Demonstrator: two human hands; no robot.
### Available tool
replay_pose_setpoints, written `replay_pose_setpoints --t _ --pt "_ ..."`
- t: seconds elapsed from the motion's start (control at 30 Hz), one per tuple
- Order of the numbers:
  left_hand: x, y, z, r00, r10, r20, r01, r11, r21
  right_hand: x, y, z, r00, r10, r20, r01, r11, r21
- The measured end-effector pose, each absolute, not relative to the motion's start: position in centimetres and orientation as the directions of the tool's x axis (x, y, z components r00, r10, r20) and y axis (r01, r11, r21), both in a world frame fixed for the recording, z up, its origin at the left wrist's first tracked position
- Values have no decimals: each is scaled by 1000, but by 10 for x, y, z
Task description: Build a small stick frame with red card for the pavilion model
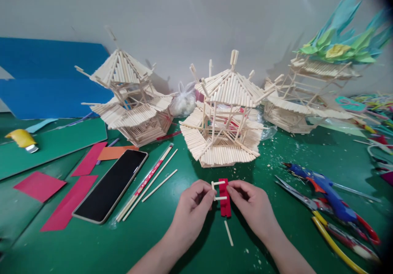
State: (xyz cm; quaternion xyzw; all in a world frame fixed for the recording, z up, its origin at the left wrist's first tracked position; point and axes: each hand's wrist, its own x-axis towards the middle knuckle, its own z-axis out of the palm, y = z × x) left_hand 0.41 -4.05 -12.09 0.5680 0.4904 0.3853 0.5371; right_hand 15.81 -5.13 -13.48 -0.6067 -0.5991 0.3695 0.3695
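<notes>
Between the fingertips of my left hand is a small frame of pale wooden sticks, two short sticks standing out from it to the right. Those sticks lie over a folded strip of red paper. My right hand pinches the red strip by its right edge. Both hands are closed, close together above the green table. Just below them a short loose stick lies on the table. Directly behind stands a pavilion model built from wooden sticks.
Two more stick pavilions stand along the wall. Left are a phone, chopsticks, red paper pieces and a yellow cutter. Right are scissors, a blue glue gun and yellow-handled pliers.
</notes>
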Motion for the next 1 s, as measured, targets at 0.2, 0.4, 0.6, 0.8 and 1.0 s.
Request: replay_pose_setpoints --t 0.2,0.4,0.6,0.8,1.0 --pt "5 -39 -123 208 966 -154 97 136 986 152 -46 -143 14 999 49 588 31 -808" --pt "4 -39 -127 200 966 -163 83 149 985 159 -50 -138 80 990 112 656 32 -754" --pt "3 -38 -126 210 964 -160 129 135 982 221 -76 -114 245 940 237 800 -58 -598" --pt "5 -39 -122 187 974 -128 138 103 985 309 -112 -117 462 820 338 862 -327 -388" --pt "6 -38 -122 204 970 -131 147 102 984 349 -108 -125 513 841 169 825 -430 -365"
